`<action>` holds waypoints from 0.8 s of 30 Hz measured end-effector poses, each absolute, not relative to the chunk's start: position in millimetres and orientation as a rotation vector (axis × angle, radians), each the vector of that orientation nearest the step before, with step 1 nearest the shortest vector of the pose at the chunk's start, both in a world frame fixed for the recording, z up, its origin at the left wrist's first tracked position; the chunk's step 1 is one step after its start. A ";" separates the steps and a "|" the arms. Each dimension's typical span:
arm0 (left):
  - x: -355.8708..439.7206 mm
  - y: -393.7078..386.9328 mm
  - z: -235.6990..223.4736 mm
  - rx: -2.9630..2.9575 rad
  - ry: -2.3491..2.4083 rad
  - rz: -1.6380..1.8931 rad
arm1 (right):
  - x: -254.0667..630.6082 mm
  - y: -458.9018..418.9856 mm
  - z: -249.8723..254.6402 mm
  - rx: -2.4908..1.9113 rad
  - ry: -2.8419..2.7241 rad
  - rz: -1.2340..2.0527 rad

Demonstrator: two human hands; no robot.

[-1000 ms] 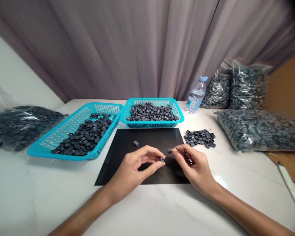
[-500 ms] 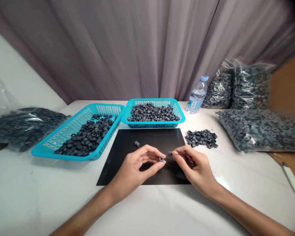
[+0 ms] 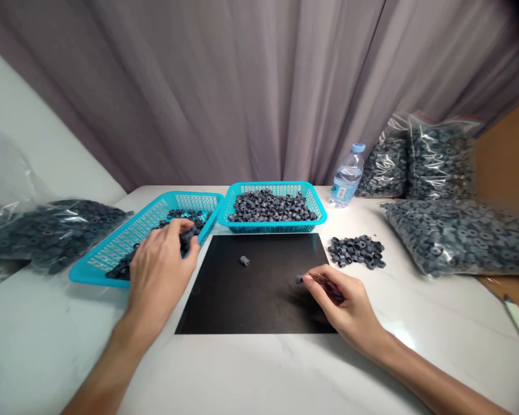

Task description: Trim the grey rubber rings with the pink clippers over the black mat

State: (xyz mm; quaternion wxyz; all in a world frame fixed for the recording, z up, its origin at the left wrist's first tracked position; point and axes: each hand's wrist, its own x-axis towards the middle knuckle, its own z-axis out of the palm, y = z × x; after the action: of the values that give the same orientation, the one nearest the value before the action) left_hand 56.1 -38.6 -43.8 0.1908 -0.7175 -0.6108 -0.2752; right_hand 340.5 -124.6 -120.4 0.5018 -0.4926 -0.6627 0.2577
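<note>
My left hand [image 3: 164, 259] hangs over the left blue basket [image 3: 95, 279], thumb and fingers apart and curved. Dark grey cylindrical pieces with holes [image 3: 188, 236] lie in that basket under the fingers. Above the right part of a black mat [image 3: 259, 311], my right hand [image 3: 337, 294] is closed round a slim shiny tool [image 3: 324, 282] resembling tweezers, mostly hidden by the fingers. A small grey ring [image 3: 299, 279] shows at its tip, by the thumb. One grey cylindrical piece [image 3: 244, 261] lies alone on the mat.
A second blue basket [image 3: 272, 226] full of grey rings stands behind the mat. Loose rings [image 3: 357, 252] lie right of it. A water bottle [image 3: 346, 176] stands at the back. Filled plastic bags [image 3: 462, 236] flank the right side, another bag [image 3: 60, 230] the left.
My left hand has moved from the mat to over the left basket, and its fingers have spread. The grey piece it pinched no longer shows there. My right hand has stayed almost still.
</note>
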 end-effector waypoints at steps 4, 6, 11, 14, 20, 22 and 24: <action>61.4 -39.7 -47.2 -2.069 -1.439 -0.972 | 339.7 -123.9 -118.7 -1.201 -1.575 0.679; 83.1 -54.2 -55.4 -2.228 -1.257 -1.117 | 339.3 -122.5 -117.1 -1.210 -1.539 0.772; 129.9 -95.0 -82.7 -2.943 -1.123 -1.208 | 340.8 -121.1 -113.7 -1.099 -1.476 1.175; 137.4 -104.2 -91.2 -3.101 -1.116 -1.420 | 342.5 -121.1 -112.6 -1.013 -1.428 1.289; 140.0 -104.2 -92.3 -3.143 -1.192 -1.617 | 342.4 -121.0 -109.6 -0.995 -1.479 1.333; 140.5 -104.2 -91.3 -3.161 -1.210 -1.626 | 341.6 -121.6 -108.4 -1.013 -1.499 1.325; 140.7 -104.4 -90.0 -3.170 -1.275 -1.624 | 341.2 -122.1 -107.5 -1.030 -1.491 1.305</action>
State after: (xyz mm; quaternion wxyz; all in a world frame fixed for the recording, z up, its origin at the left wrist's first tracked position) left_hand 140.7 -104.4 -90.0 -0.3152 -0.7953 -0.3199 -0.4073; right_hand 341.2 -122.1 -107.5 0.4387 -0.4144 -0.6000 0.5252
